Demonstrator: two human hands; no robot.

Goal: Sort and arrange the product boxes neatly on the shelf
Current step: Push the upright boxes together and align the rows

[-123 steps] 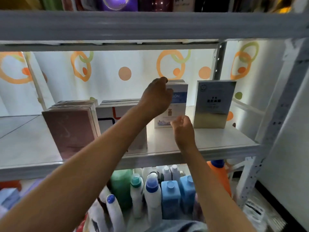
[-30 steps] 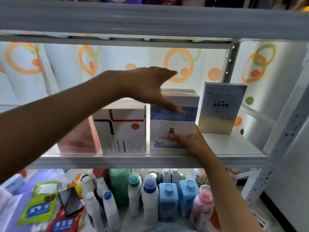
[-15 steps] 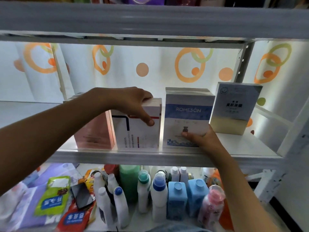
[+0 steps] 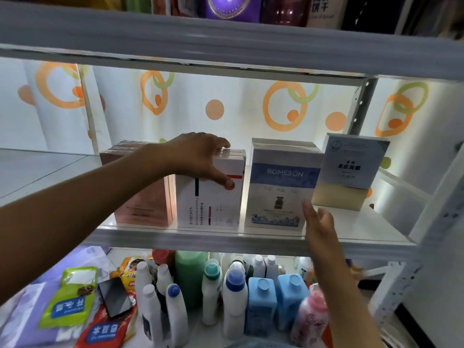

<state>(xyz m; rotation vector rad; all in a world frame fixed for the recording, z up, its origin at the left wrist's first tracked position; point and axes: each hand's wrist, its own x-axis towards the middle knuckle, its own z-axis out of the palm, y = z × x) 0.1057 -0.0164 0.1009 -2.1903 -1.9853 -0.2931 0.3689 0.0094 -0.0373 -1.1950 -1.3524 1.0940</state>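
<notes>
your left hand (image 4: 200,159) gripping the white box (image 4: 208,204) top, pink box (image 4: 144,197) just left of it, right hand (image 4: 320,222) open, fingers loose, hovering by the blue box (image 4: 278,187) corner

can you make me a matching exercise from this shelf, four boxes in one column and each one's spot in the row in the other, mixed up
Column 1:
1. pink box
2. white box
3. blue ROMESON box
4. gold-bottomed box

Column 2:
A. far right, set further back
B. gripped at the top by the left hand
C. far left
D. just beside the right hand

Pairs: 1-C, 2-B, 3-D, 4-A
</notes>
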